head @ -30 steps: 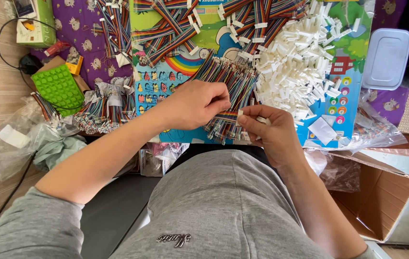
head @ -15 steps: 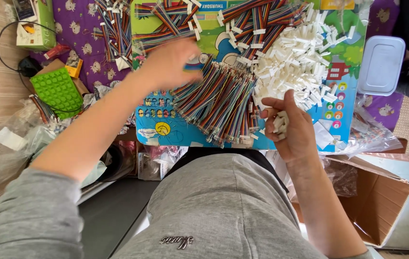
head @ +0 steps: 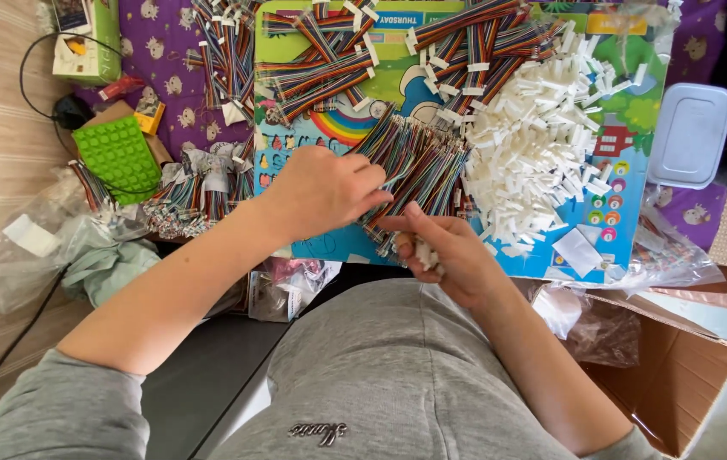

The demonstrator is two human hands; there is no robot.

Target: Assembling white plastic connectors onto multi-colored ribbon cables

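My left hand (head: 321, 192) rests on a fanned heap of multicoloured ribbon cables (head: 419, 166) on a bright picture board (head: 627, 170), its fingers pinching at the cables' near ends. My right hand (head: 448, 251) is just below it at the board's near edge, curled around several small white plastic connectors (head: 425, 252), with the thumb pointing toward the left fingers. A big pile of loose white connectors (head: 542, 145) lies to the right of the cables. Finished bundles of cables (head: 329, 68) lie further back.
A green bumpy mat (head: 118, 158) and more cable bundles (head: 193, 200) sit at left on a purple cloth. A pale lidded box (head: 691, 136) is at far right, an open cardboard box (head: 670, 375) at lower right, and clear plastic bags (head: 22, 247) at left.
My left hand came back from the far side of the board to the near ends of the cables. My right hand moved left and closer to it with the white connectors.
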